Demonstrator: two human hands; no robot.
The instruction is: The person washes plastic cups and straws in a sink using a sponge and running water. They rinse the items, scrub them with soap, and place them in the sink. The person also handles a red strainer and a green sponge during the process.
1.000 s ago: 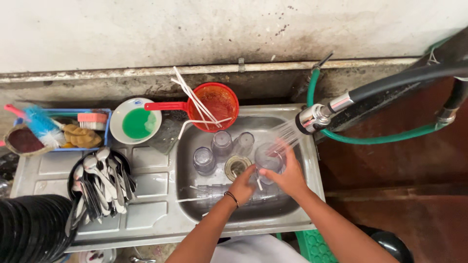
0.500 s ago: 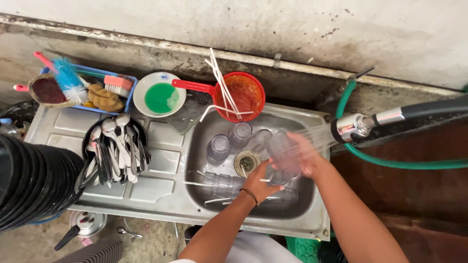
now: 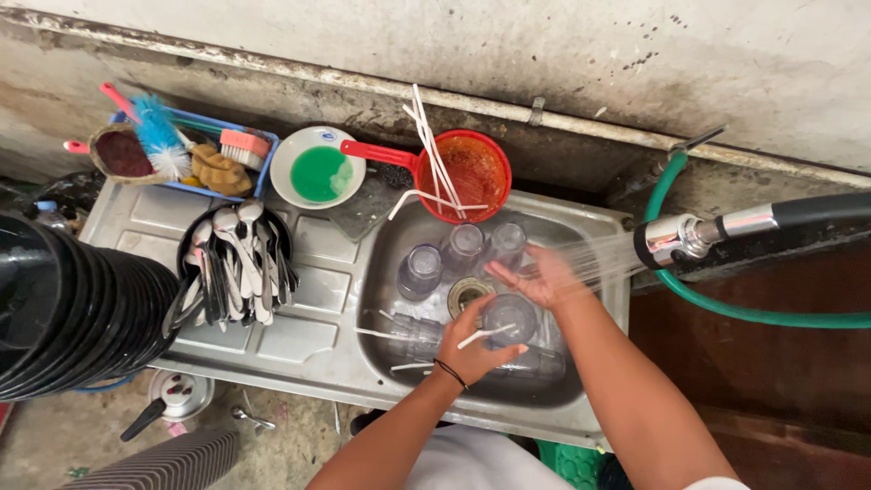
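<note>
Presently, a clear plastic tumbler (image 3: 508, 318) is held mouth-up over the middle of the stainless steel sink basin (image 3: 381, 272), just beside the round drain (image 3: 469, 294). The left hand (image 3: 472, 349) is closed around the tumbler's lower side, and a white plastic straw (image 3: 485, 334) is pinched along with it. The right hand (image 3: 540, 277) is kept open, fingers spread, in the spray from the chrome spray head on a black hose (image 3: 676, 238); nothing is gripped by it. Three more clear tumblers (image 3: 463, 249) are stood upright at the back of the basin, and further ones are laid on their sides beneath the hands. A red plastic strainer holding white straws (image 3: 464, 174) is rested on the sink's rear rim, with a white bowl of green liquid (image 3: 318, 172) just beside it on the drainboard.

To rinse well, the tumbler's mouth is best tilted toward the spray so that the inside is flushed, the grip being kept low and firm on the wet plastic, and the loose straw kept clear of the drain.
</note>
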